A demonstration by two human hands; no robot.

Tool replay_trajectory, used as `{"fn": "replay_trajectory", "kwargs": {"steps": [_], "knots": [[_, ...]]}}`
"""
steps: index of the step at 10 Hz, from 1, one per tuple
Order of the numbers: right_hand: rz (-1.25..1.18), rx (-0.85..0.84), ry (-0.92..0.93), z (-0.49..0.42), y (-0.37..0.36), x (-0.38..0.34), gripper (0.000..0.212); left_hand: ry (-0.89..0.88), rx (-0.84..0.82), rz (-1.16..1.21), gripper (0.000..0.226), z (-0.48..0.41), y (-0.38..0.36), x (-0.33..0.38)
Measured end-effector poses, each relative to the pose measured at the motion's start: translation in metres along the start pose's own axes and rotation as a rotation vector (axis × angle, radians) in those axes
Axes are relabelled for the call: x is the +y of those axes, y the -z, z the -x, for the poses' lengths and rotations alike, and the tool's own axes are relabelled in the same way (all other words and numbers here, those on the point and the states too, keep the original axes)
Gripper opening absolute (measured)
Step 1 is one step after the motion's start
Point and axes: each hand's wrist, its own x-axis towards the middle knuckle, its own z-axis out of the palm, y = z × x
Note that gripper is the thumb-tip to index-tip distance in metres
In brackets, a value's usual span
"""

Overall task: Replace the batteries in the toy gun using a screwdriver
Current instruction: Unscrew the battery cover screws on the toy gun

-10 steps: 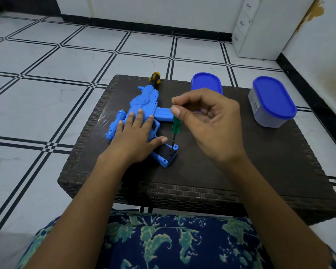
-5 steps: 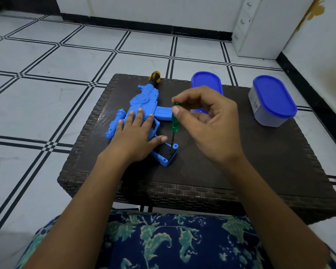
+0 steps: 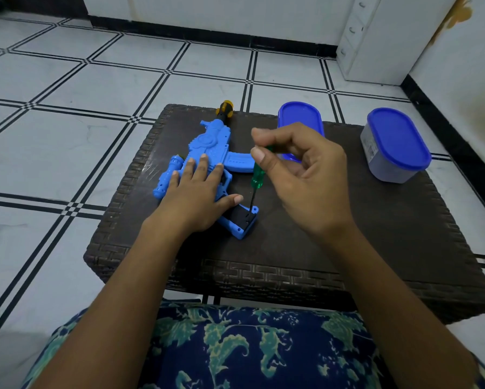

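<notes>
A blue toy gun [image 3: 211, 148] lies flat on a dark wicker table [image 3: 347, 234], its orange-and-black muzzle pointing away from me. My left hand [image 3: 199, 192] presses flat on its middle, fingers spread. The black battery cover [image 3: 242, 217] on the grip faces up near the table's middle. My right hand [image 3: 303, 175] pinches a green-handled screwdriver [image 3: 257, 175] between thumb and fingers. The tool stands nearly upright with its tip on the cover's right end.
Two blue-lidded plastic boxes stand on the table: one [image 3: 300, 119] partly behind my right hand, one [image 3: 395, 144] at the far right. White tiled floor surrounds the table; a white cabinet [image 3: 375, 43] stands at the back right. My patterned lap lies below the table's near edge.
The fingers of my right hand have shifted around the screwdriver handle, as in turning it. The tip stays on the cover, and my left hand and the gun have not moved.
</notes>
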Motion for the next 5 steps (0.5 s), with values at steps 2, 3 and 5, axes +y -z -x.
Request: {"fn": "replay_trajectory", "kwargs": {"steps": [2,3,5], "knots": [[0.038,0.078,0.035,-0.002,0.0012,-0.003,0.015,-0.004,-0.003,0.0,0.083,0.0007,0.0005,-0.0001],[-0.001,0.074,-0.004,-0.0028,0.0024,-0.0033,0.016,-0.004,-0.006,-0.005,0.083,0.0007,0.0013,-0.0002],[-0.055,0.045,-0.042,-0.0023,0.0012,0.0014,0.019,-0.004,0.004,0.006,0.083,0.0,-0.0007,-0.001]]}}
